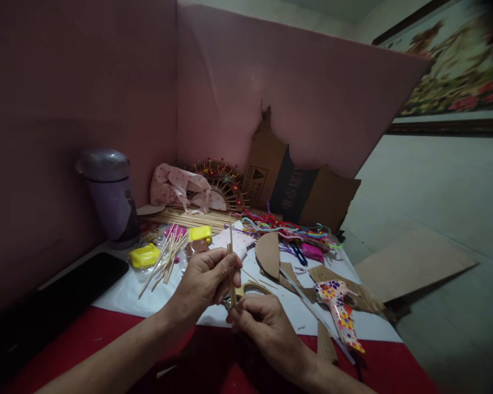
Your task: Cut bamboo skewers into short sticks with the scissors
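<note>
Over the front of the white paper, my left hand [207, 276] pinches a narrow tan strip [230, 293] upright between thumb and fingers. What looks like a thin stick [230, 227] rises above its top. My right hand [271, 328] closes on the strip's lower end, fingertips pressed together. Just behind my hands lie scissors with gold handles [261, 285], partly hidden by my fingers. A loose pile of short wooden sticks [168, 254] rests to the left of my left hand. Right of my hands is a half-round piece of cardboard [268, 253].
A flower-patterned hot glue gun [337, 312] and a clear glue stick [312, 309] lie at right. Yellow clay packets [145, 255], colourful pipe cleaners [287, 227] and a purple tumbler [113, 202] stand around. Cut cardboard [258, 164] leans on the pink panel; a phone [88, 278] lies left.
</note>
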### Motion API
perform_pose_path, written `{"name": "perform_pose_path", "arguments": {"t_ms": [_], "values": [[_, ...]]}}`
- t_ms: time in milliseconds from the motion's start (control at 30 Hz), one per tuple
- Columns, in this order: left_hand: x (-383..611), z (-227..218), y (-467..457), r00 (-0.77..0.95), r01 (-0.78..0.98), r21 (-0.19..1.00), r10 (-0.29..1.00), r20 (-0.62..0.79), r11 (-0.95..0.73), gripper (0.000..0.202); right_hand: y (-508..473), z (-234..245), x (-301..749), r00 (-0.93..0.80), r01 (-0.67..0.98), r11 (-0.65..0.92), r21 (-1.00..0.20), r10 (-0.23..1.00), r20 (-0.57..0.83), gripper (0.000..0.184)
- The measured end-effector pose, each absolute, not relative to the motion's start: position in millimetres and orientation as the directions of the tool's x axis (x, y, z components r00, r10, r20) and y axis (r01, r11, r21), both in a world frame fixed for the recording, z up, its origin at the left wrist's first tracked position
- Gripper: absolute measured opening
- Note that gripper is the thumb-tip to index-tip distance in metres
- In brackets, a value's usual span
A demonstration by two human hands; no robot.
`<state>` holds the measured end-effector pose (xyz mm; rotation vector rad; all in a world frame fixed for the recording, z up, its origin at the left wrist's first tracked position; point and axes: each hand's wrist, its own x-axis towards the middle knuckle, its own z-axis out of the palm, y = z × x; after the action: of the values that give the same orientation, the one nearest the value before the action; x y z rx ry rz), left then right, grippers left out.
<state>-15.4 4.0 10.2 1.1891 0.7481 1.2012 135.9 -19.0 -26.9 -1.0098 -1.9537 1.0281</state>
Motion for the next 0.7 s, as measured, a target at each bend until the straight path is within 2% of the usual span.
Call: {"name": "perform_pose_path", "arguments": {"t_ms": [67, 167, 267, 367, 433, 567, 700], "values": [[-17.2, 11.4, 4.4, 0.242, -0.274, 0.958, 0.957, 0.158, -0.089, 0.025, -16.7, -21.6, 137.5, -0.460, 0.344, 0.394, -0.853, 0.862, 0.212, 0.031], [-22.1, 16.2, 4.7, 0.187, -0.247, 0.958, 0.963, 0.196, -0.147, 0.024, -11.4, -4.6, 147.9, -0.460, 0.451, 0.481, -0.752, 0.847, 0.266, 0.027], [-28.8, 21.9, 6.2, 0.132, -0.238, 0.952, 0.965, 0.228, -0.193, 0.023, -6.7, 14.3, 163.4, -0.480, 0.630, 0.557, -0.541, 0.827, 0.294, 0.020], [-34.0, 24.7, 7.9, 0.119, -0.242, 0.951, 0.966, 0.228, -0.195, 0.023, -8.1, 21.9, 171.5, -0.642, 0.692, 0.644, -0.326, 0.756, 0.131, 0.012], [-35.4, 24.6, 8.0, 0.142, -0.238, 0.955, 0.967, 0.213, -0.176, 0.023, -11.5, 18.9, 169.4, -0.678, 0.708, 0.665, -0.238, 0.734, 0.036, 0.012], [-34.8, 23.6, 5.9, 0.222, -0.225, 0.963, 0.955, 0.198, -0.148, 0.024, -13.2, 7.9, 156.0, -0.636, 0.762, 0.618, -0.191, 0.770, -0.047, 0.018], [-35.7, 24.9, 3.5, 0.282, -0.217, 0.968, 0.941, 0.186, -0.127, 0.024, -9.0, 14.2, 152.1, -0.588, 0.771, 0.545, -0.330, 0.808, -0.039, 0.032]]}}
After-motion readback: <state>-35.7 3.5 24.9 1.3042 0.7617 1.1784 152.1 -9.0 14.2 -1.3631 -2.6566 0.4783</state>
